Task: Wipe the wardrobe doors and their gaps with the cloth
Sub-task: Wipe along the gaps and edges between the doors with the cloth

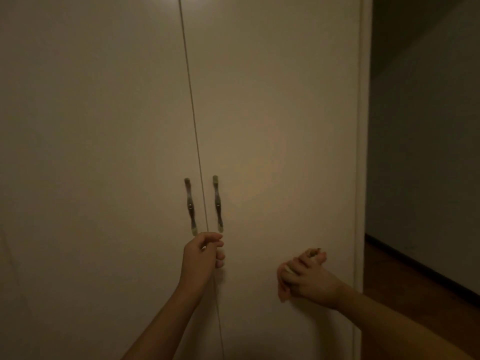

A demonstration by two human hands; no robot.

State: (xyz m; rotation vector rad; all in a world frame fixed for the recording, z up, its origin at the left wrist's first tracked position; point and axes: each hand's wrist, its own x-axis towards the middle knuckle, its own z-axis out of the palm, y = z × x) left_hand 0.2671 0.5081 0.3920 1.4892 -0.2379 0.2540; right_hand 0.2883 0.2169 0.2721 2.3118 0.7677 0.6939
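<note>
The pale wardrobe fills the view, with a left door (91, 152) and a right door (280, 126) closed against a thin vertical gap (193, 126). A metal handle (190, 206) sits left of the gap and another handle (218, 203) right of it. My left hand (204, 254) is raised over the gap just below the handles, fingers curled, with nothing visible in it. My right hand (307, 279) grips a small pale cloth (287, 269) and presses it on the lower part of the right door.
The wardrobe's right side edge (362, 152) runs top to bottom. Beyond it are a dark wall (428, 126) and a wooden floor (415, 294) with a dark skirting line. The room is dim.
</note>
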